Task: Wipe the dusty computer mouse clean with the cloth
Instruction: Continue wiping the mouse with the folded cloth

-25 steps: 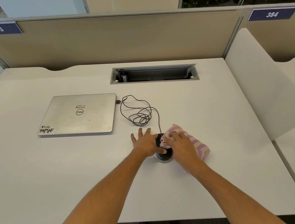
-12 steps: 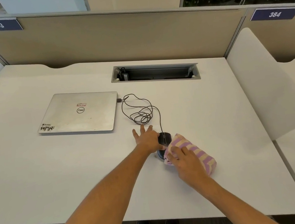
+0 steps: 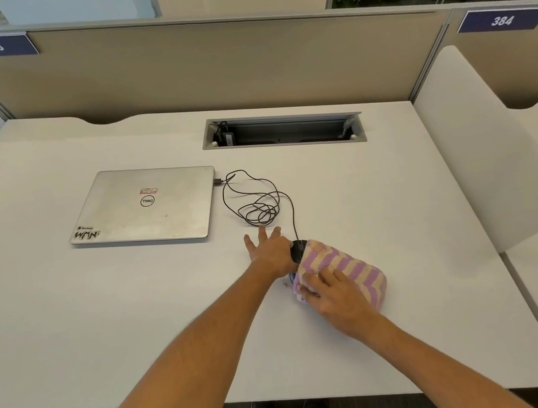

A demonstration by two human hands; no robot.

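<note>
A black wired computer mouse lies on the white desk, mostly hidden; only its front end shows. My left hand rests flat against the mouse's left side, fingers spread forward on the desk. A folded pink-and-cream striped cloth covers the mouse's rear and right side. My right hand presses on the cloth's near end, fingers curled over its edge.
A closed silver laptop lies to the left. The mouse's black cable coils between laptop and mouse. A recessed cable tray sits at the desk's back. A white divider stands on the right.
The cloth and my right hand slid back toward me and to the right, uncovering the mouse's front. My left hand stays beside the mouse.
</note>
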